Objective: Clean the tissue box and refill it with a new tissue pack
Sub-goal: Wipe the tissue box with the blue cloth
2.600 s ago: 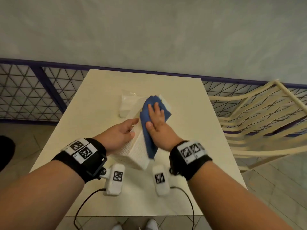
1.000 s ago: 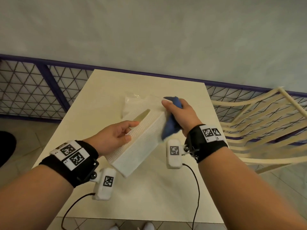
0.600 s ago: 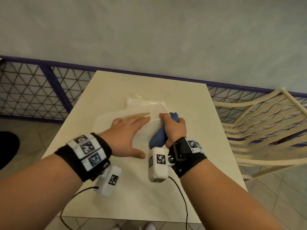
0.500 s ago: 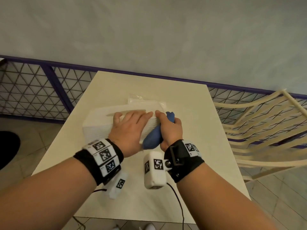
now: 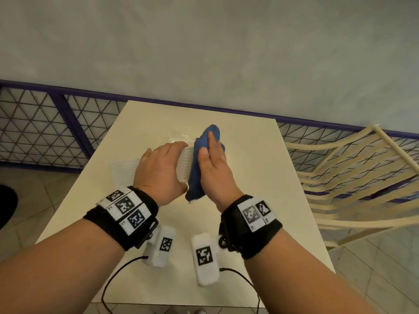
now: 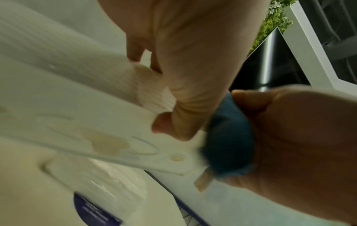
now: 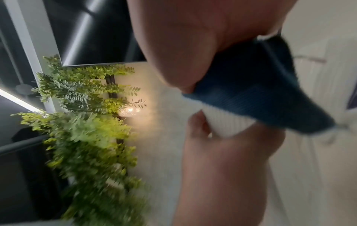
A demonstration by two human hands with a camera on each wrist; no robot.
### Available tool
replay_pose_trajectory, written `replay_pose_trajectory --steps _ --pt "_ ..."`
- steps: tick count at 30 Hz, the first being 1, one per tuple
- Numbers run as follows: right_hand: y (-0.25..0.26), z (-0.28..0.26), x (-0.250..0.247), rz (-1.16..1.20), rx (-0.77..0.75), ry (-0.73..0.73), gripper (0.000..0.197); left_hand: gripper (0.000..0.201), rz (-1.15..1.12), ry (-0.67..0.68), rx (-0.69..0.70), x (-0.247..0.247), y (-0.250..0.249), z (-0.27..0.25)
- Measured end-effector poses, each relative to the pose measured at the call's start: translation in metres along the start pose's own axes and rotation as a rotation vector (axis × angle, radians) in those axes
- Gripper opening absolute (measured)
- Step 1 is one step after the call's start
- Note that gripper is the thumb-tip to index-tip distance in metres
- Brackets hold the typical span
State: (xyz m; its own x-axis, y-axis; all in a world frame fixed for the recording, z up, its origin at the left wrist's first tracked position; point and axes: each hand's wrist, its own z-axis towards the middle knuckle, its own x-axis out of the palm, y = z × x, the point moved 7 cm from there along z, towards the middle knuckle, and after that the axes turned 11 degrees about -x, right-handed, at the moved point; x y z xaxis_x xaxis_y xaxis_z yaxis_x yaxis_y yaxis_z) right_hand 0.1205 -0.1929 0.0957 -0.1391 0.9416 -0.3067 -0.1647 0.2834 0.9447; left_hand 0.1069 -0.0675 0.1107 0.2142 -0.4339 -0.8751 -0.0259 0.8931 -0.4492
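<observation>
A white ribbed tissue box [image 5: 123, 172] lies crosswise on the table. My left hand [image 5: 158, 168] covers its middle and grips it, thumb curled at the near edge, as the left wrist view shows on the box [image 6: 58, 61]. A blue cloth [image 5: 199, 168] is pressed against the box's right end by my right hand [image 5: 213, 164], fingers straight along it. In the right wrist view the cloth [image 7: 260, 91] lies over the box's corner [image 7: 228, 123]. The new tissue pack [image 5: 179, 135] in clear plastic lies just behind the box, also as the pack [image 6: 100, 183].
The cream table [image 5: 249, 223] has bare room near me and to the right. A cream slatted chair [image 5: 351, 177] stands at the table's right side. A purple mesh railing [image 5: 45, 123] runs behind the table along the wall.
The box was turned from pointing away to lying across the table. My left hand moved onto its top. My right hand brought the cloth to the right end and flattened against it.
</observation>
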Motion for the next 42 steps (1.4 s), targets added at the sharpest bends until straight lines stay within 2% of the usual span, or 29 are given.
replay_pose_trajectory --steps 1,3,5,8,11,14,16,17,20,22,26,29,32,34,36,38,40,42 --pt "0.0 0.002 0.0 0.002 0.005 0.026 0.06 0.076 -0.031 0.016 -0.031 -0.002 0.004 -0.001" --pt "-0.014 0.011 -0.013 0.083 0.116 -0.001 0.071 0.08 -0.056 0.05 -0.069 -0.004 0.011 -0.006" --pt "-0.024 0.017 -0.024 0.104 0.18 -0.052 0.064 0.082 -0.076 0.075 -0.079 -0.004 0.013 -0.01" --pt "-0.015 0.016 -0.02 0.039 0.133 -0.07 0.058 0.086 -0.087 0.121 -0.098 0.001 0.015 -0.01" --pt "0.004 0.005 0.001 -0.086 -0.01 -0.013 0.054 0.087 -0.099 0.134 -0.154 0.005 0.019 -0.008" --pt "0.008 0.001 0.009 -0.186 -0.123 0.011 0.051 0.087 -0.131 0.109 -0.126 0.003 0.022 -0.009" --pt "-0.003 0.011 -0.004 -0.131 -0.094 -0.036 0.057 0.084 -0.151 0.094 -0.097 -0.002 0.023 -0.012" --pt "-0.014 0.015 -0.014 -0.081 -0.031 -0.073 0.061 0.082 -0.156 0.093 -0.082 -0.004 0.024 -0.014" --pt "-0.034 0.019 -0.034 -0.006 0.11 -0.143 0.058 0.082 -0.168 0.099 -0.054 -0.007 0.022 -0.018" --pt "-0.024 0.014 -0.028 -0.047 0.068 -0.158 0.059 0.082 -0.192 0.111 -0.057 -0.003 0.02 -0.018" --pt "0.003 -0.01 0.005 -0.169 -0.041 -0.045 0.054 0.079 -0.221 0.092 -0.102 -0.001 0.021 -0.012" --pt "0.0 -0.006 -0.008 -0.174 -0.061 -0.051 0.052 0.077 -0.274 0.06 -0.057 -0.007 0.022 -0.012" --pt "-0.022 0.005 -0.037 0.018 0.168 -0.13 0.055 0.078 -0.307 0.072 0.015 -0.013 0.024 -0.013" --pt "-0.034 0.004 -0.045 0.289 0.352 -0.137 0.052 0.08 -0.343 0.088 0.034 -0.014 0.029 -0.012" --pt "-0.041 0.002 -0.048 0.424 0.478 -0.098 0.05 0.084 -0.357 0.109 0.044 -0.012 0.036 -0.008" --pt "-0.041 -0.001 -0.042 0.489 0.567 -0.014 0.047 0.085 -0.373 0.14 0.083 -0.009 0.039 -0.006" --pt "-0.044 -0.003 -0.044 0.501 0.63 -0.03 0.046 0.083 -0.376 0.153 0.168 -0.008 0.036 -0.006" --pt "-0.042 -0.006 -0.043 0.558 0.647 -0.06 0.03 0.086 -0.327 0.188 0.223 -0.01 0.03 -0.007"
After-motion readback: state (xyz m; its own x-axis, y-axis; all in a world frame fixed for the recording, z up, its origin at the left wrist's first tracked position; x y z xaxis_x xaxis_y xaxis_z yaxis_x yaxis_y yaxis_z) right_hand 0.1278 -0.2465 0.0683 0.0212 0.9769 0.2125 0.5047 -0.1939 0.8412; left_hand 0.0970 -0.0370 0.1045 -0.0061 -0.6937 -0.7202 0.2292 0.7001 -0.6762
